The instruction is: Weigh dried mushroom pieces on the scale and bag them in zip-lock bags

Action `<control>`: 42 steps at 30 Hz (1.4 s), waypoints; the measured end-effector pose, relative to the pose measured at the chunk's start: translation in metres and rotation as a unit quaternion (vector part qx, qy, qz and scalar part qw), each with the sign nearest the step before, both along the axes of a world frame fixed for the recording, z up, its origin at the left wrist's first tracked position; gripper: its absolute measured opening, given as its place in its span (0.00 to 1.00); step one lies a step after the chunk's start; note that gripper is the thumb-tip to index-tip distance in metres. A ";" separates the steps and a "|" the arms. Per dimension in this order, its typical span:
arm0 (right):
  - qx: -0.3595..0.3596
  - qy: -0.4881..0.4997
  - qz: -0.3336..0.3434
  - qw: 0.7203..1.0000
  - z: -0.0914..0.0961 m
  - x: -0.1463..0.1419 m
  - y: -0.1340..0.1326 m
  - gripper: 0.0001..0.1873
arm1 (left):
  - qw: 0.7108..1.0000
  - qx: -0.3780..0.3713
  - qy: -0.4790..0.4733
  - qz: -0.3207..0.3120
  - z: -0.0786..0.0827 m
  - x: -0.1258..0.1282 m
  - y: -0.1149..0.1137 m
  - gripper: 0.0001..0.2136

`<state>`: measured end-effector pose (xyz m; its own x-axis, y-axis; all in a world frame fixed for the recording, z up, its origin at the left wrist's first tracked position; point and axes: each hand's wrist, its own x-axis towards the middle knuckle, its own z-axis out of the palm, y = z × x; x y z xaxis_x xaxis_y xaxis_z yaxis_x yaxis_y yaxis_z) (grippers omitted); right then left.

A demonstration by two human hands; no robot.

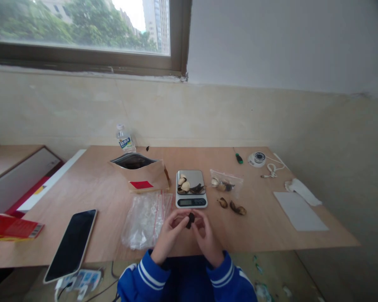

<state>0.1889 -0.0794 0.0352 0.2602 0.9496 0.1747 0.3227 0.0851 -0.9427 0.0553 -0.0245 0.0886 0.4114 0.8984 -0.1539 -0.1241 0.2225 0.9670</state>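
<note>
My left hand [173,228] and my right hand [204,235] meet at the table's front edge, fingers closed on a small dark dried piece [190,219]. Just beyond them is a white digital kitchen scale [191,203]. On its metal plate lie a few pale rounded pieces [185,186] and dark shrivelled strips [196,188]; the display is unreadable. Two brown curled dried pieces [237,208] rest to the right. Behind these is a filled clear zip bag [234,181]. Left of my hands lie flat clear zip bags [141,222], with an open kraft pouch [145,174] behind.
A tablet [72,243] and a red box [12,227] are at the left. Toward the wall stand a water bottle [125,139], a green-handled screwdriver [238,158] and a white dome camera [257,159] with its cable. White paper [299,212] lies right; a power strip [83,282] is below the table.
</note>
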 end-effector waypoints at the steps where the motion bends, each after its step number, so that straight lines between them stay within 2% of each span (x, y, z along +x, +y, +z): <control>1: -0.004 0.029 0.010 1.000 0.002 -0.007 0.003 0.15 | 1.000 -0.002 -0.005 0.004 -0.002 0.000 -0.001 0.13; 4: 0.001 0.061 0.009 0.998 0.009 -0.010 0.016 0.10 | 1.000 0.002 -0.007 0.009 -0.005 -0.003 0.000 0.14; 7: 0.015 0.013 0.005 1.000 0.022 0.006 0.036 0.08 | 0.999 0.020 0.011 0.025 -0.007 -0.013 0.004 0.17; 10: 0.035 -0.082 -0.030 0.996 0.039 0.028 0.071 0.08 | 0.996 0.023 0.055 0.062 -0.009 -0.024 0.009 0.15; 13: 0.051 -0.199 -0.050 0.977 0.051 0.045 0.109 0.09 | 0.995 0.014 0.077 0.067 -0.011 -0.035 0.011 0.13; 15: 0.041 -0.286 -0.037 0.957 0.051 0.050 0.127 0.10 | 0.995 0.011 0.075 0.070 -0.012 -0.040 0.011 0.13; 17: 0.026 -0.350 -0.032 0.936 0.047 0.051 0.134 0.11 | 0.994 0.005 0.070 0.081 -0.013 -0.044 0.011 0.13; 20: 0.038 -0.358 -0.064 0.931 0.035 0.050 0.119 0.13 | 0.994 -0.004 0.071 0.088 -0.016 -0.050 0.011 0.12; 25: 0.091 -0.270 -0.146 0.947 0.005 0.062 0.056 0.15 | 0.992 0.012 0.096 0.085 -0.023 -0.060 0.016 0.12; 28: 0.080 -0.253 -0.196 0.944 -0.020 0.078 0.019 0.14 | 0.987 0.042 0.128 0.088 -0.028 -0.065 0.020 0.13; 31: 0.046 -0.244 -0.200 0.948 -0.039 0.091 -0.003 0.13 | 0.976 0.078 0.179 0.093 -0.033 -0.069 0.020 0.12; 36: 0.005 -0.252 -0.180 0.951 -0.043 0.092 -0.008 0.13 | 0.945 0.163 0.267 0.101 -0.040 -0.073 0.018 0.09; 42: 0.024 -0.278 -0.171 0.945 -0.044 0.091 -0.004 0.12 | 0.919 0.201 0.325 0.097 -0.051 -0.081 0.017 0.11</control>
